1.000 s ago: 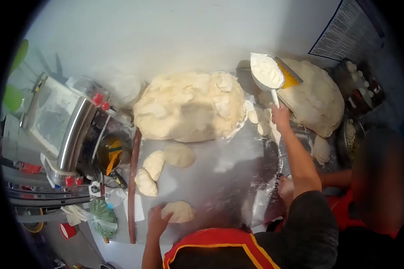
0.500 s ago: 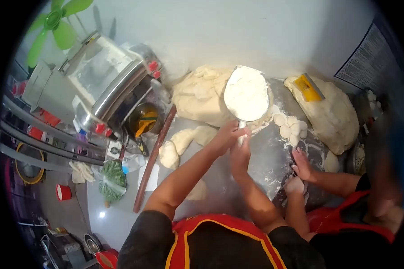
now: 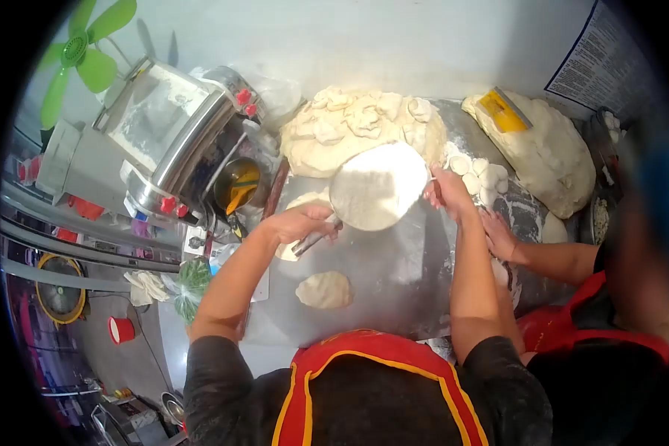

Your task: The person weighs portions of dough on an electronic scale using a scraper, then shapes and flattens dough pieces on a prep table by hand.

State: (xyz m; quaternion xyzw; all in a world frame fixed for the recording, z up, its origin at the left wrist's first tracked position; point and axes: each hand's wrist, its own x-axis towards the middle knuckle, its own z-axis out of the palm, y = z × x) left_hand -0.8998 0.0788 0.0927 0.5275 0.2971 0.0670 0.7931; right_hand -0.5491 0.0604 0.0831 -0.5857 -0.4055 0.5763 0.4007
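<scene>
A round, long-handled sieve [image 3: 375,201] with white flour in it is level above the steel worktop. My left hand [image 3: 305,227] wraps round its metal handle. At the opposite rim, my right hand [image 3: 446,192] grips the sieve's edge with bent fingers. Just beyond the sieve lies a large mound of dough [image 3: 334,141] with folded lumps on top. A smaller dough piece [image 3: 284,251] is partly hidden by my left hand. Nearer to me, a flat oval piece of dough [image 3: 325,290] rests on the worktop [image 3: 394,297].
To the right, a co-worker's hand [image 3: 501,234] lies by small dough rounds [image 3: 483,178]. Behind is another big dough mass [image 3: 554,156] with a yellow scraper [image 3: 504,111] on it. A dough machine [image 3: 171,134], a pot [image 3: 239,184] and a rolling pin [image 3: 276,187] are at left.
The sieve has come closer and lower, its handle now pointing left. My right hand has left the handle for the far rim; my left hand has moved left with the handle.
</scene>
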